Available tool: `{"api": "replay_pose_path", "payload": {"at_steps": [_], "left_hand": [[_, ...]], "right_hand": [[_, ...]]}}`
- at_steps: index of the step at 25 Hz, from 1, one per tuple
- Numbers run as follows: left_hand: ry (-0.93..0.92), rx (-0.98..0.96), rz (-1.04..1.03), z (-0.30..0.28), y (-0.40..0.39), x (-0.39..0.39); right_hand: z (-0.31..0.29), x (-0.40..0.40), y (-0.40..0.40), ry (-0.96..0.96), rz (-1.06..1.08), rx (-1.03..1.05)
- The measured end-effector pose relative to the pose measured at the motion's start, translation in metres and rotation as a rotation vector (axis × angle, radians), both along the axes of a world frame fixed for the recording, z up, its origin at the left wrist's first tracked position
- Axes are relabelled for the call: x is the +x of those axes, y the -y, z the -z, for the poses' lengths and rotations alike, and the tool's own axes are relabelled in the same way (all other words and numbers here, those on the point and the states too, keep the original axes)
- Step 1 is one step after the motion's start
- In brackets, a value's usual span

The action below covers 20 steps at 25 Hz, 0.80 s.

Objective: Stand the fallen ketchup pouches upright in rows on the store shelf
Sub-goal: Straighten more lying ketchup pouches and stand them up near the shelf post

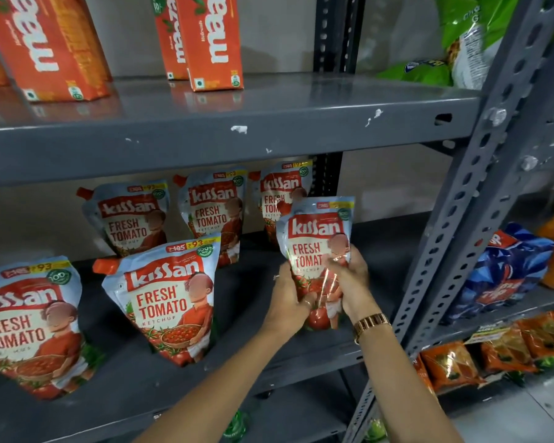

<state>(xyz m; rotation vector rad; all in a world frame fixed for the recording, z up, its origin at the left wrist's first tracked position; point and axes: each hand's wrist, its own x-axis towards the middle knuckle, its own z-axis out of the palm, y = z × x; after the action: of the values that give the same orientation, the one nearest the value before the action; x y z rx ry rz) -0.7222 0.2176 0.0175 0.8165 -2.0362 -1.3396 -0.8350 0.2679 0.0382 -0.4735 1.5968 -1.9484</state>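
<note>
**Ketchup pouch held upright at the right end of the shelf**

Ketchup pouch [317,247], a glossy, soft plastic pack with a broad belly and a flat sealed top, stood upright between both hands above the right part of the dark grey metal shelf [259,356]. The left hand [290,303] wrapped its lower left side, thumb across the front; the right hand [349,281] closed on the lower right side, fingers pressing the crinkled film. Both hands' grip was shut on the pack. A gold-coloured link watch [370,324] sat on the right wrist.

Five other pouches [170,302] stood upright: three in the far row, two in the near row to the left, each with an orange corner spout. The held pack overlapped the rightmost far pouch [277,193].

Bare shelf lay between the near row and the hands, and on to the perforated grey upright post [467,199] at right. Orange juice cartons [211,43] stood on the scuffed shelf above.
</note>
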Motion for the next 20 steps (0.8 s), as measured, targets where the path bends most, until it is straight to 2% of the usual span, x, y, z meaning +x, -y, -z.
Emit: {"api": "replay_pose_path", "payload": {"at_steps": [3, 6, 8, 10, 12, 20], "left_hand": [[0.044, -0.062, 0.028, 0.012, -0.006, -0.013], [-0.028, 0.095, -0.031, 0.016, -0.006, -0.024], [-0.024, 0.249, 0.009, 0.013, 0.002, -0.029], [0.068, 0.354, 0.108, 0.015, 0.011, -0.029], [0.173, 0.353, 0.17, 0.021, 0.017, -0.029], [0.237, 0.305, 0.137, 0.041, 0.021, -0.007]], "right_hand": [[0.004, -0.006, -0.008, -0.102, 0.136, -0.027], [0.018, -0.007, -0.012, -0.087, 0.199, -0.067], [0.03, -0.004, -0.012, -0.042, 0.213, 0.014], [0.038, 0.001, -0.015, 0.052, 0.183, 0.061], [0.041, 0.006, -0.02, 0.077, 0.115, 0.105], [0.043, 0.01, -0.03, -0.015, -0.045, 0.221]]}}
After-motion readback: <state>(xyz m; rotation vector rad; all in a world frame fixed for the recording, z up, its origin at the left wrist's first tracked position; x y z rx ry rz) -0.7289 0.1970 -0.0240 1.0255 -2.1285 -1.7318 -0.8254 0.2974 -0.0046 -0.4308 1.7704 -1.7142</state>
